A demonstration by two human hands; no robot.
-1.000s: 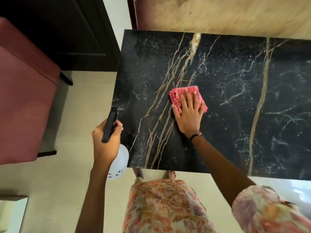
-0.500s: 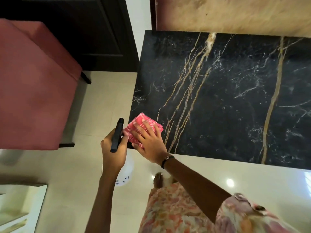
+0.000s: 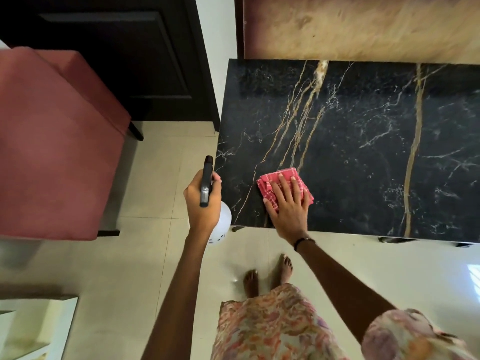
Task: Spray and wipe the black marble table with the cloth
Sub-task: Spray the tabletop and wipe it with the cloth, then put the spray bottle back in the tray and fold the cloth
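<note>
The black marble table with gold and white veins fills the right half of the view. A folded pink checked cloth lies flat on it near the front left corner. My right hand presses down on the cloth with fingers spread. My left hand hovers just off the table's left edge, closed around a spray bottle with a white body and a black trigger head that points up.
A pink upholstered seat stands on the left. A dark door is behind it. A beige marbled wall panel backs the table. Cream floor tiles lie between, with my bare feet below the table's front edge.
My right hand slid the cloth from the table's middle down to the front left corner, then back a little to the right onto the surface. The left hand kept hold of the spray bottle.
</note>
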